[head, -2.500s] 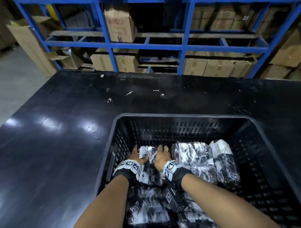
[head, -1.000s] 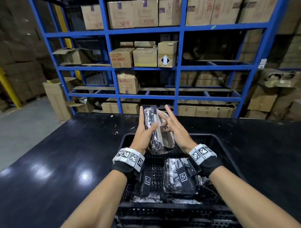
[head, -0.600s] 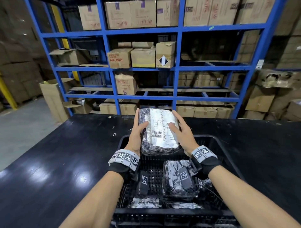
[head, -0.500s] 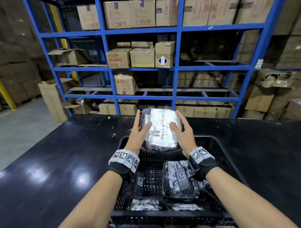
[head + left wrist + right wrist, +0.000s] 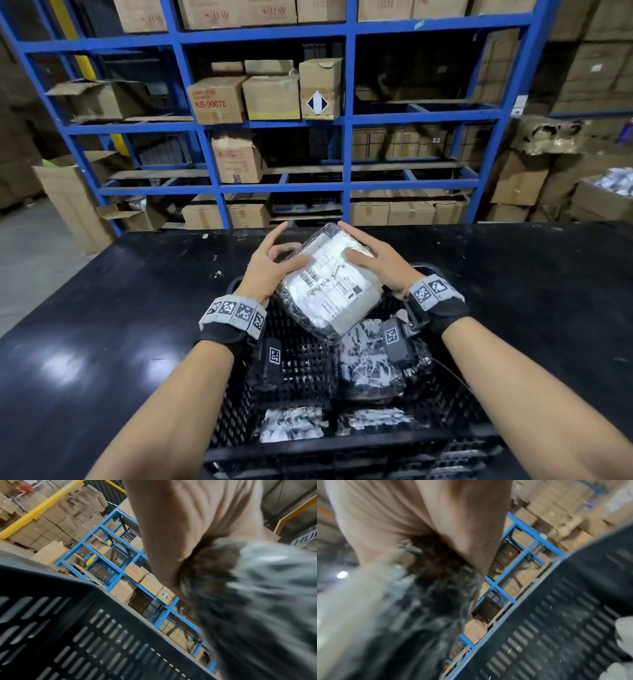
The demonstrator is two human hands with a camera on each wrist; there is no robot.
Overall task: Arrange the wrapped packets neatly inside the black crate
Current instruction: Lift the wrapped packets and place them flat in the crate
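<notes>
I hold one clear-wrapped packet, its white label facing up, tilted in the air over the far half of the black crate. My left hand grips the packet's left edge, thumb on the label and index finger raised. At the right edge my right hand grips with its thumb on top and fingers along the far side. Another wrapped packet lies in the crate below, and two more lie by the near wall. Both wrist views show a palm against the blurred packet.
The crate stands on a black table. Blue shelving loaded with cardboard boxes rises behind the table's far edge. The crate's left floor is bare mesh. A slotted crate wall fills the lower wrist views.
Both hands lifted the packet out of the crate, turned it from edge-on to label-up, and have now tilted it diagonally and brought it lower and nearer.
</notes>
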